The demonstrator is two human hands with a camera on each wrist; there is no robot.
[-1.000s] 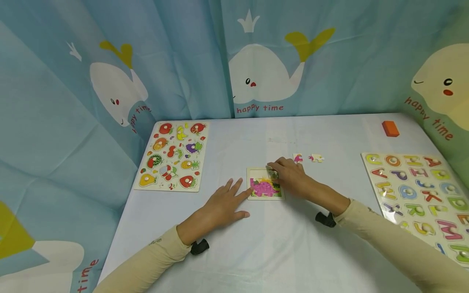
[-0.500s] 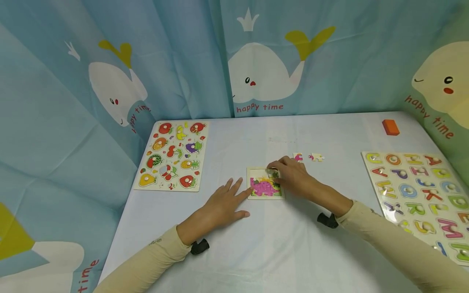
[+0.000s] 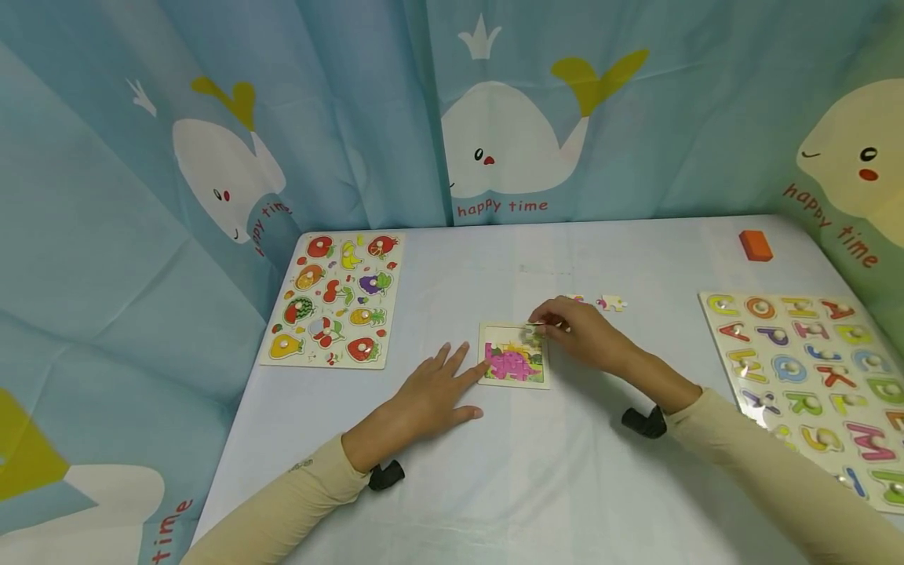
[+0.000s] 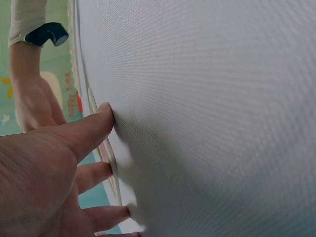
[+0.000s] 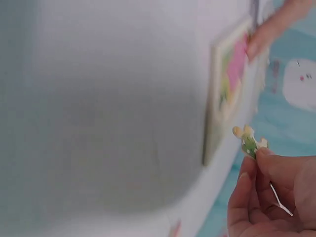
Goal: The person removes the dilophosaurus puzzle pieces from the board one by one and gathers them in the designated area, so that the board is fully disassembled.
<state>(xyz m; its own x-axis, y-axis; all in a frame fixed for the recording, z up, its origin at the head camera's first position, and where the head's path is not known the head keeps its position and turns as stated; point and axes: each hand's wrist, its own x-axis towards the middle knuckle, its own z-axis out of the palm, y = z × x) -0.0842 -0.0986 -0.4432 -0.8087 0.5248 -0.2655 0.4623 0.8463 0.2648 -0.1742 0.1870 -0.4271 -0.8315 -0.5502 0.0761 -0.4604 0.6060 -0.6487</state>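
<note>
A small framed jigsaw puzzle [image 3: 514, 365] with a pink dinosaur picture lies mid-table, its upper strip bare of pieces. At its left edge my left hand [image 3: 436, 394] rests with spread fingers, the index fingertip on the picture. My right hand [image 3: 585, 333] pinches a green and cream jigsaw piece [image 5: 249, 143] between thumb and fingers, over the puzzle's upper right corner. In the right wrist view the piece is held up apart from the frame. Behind that hand lie two loose pieces, a pink and white one [image 3: 611, 303] and another [image 3: 576, 298] partly hidden by the fingers.
A fruit peg board [image 3: 391, 314] lies at the back left. On the right is a letter peg board [image 3: 713, 345], with an orange block [image 3: 756, 246] behind it. A blue whale-print curtain [image 3: 395, 118] hangs along the table's far edge.
My right hand has lifted the green piece from the puzzle's upper right corner and drawn back slightly right. It now overlaps one loose piece. My left hand has stayed in place.
</note>
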